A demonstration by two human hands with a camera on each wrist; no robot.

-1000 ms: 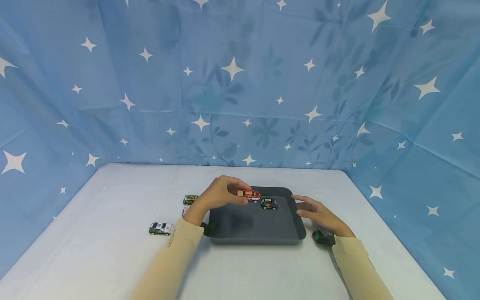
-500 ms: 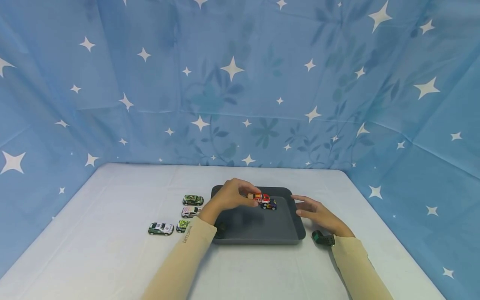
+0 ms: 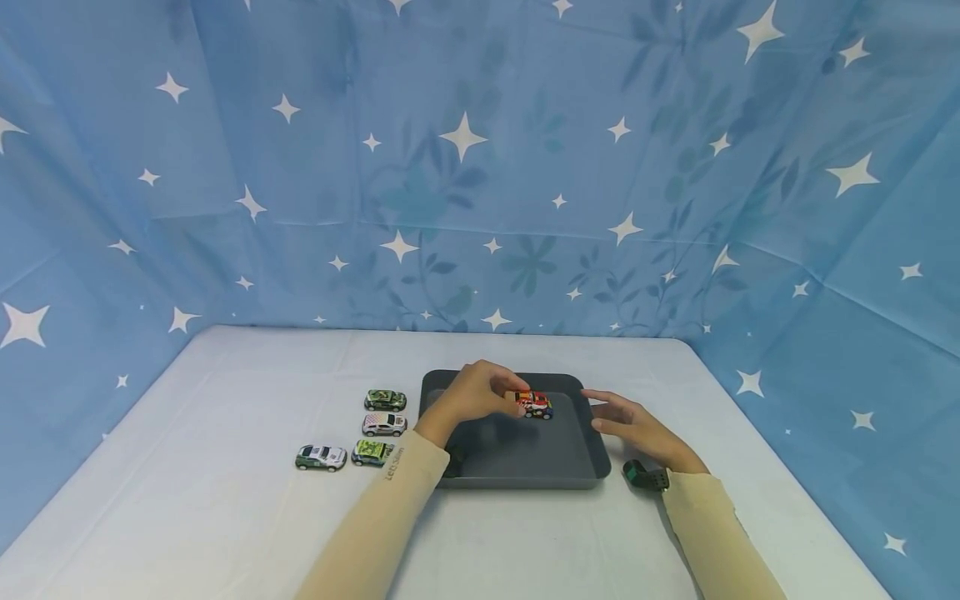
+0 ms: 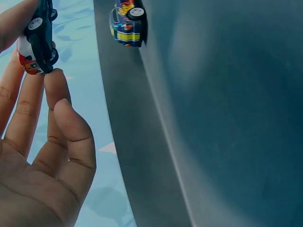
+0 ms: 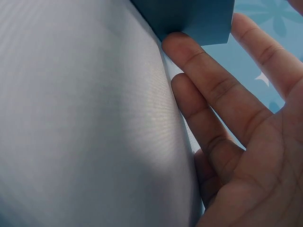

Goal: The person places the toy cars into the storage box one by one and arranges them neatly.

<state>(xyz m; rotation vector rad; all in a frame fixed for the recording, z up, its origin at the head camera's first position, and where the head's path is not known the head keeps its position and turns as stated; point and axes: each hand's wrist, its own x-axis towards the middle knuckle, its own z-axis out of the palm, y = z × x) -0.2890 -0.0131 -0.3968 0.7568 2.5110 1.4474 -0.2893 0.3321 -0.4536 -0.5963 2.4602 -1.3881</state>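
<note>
My left hand pinches a red toy car between thumb and fingers, raised over the back right of a dark grey baking tray. In the left wrist view the car's dark underside and wheels show. A dark blue toy car with yellow stripes is in the tray; in the head view the red car mostly covers it. My right hand is at the tray's right side with loosely extended fingers. The right wrist view has its fingertips against the tray's outer wall.
Left of the tray, on the white table, are a green camouflage toy car, a white and pink one, a yellow-green one and a green and white one. A blue starry curtain hangs behind.
My left hand has carried the red toy car to the right and slightly toward me, in front of the dark blue car. The toy cars at left are less covered. My right hand stays put.
</note>
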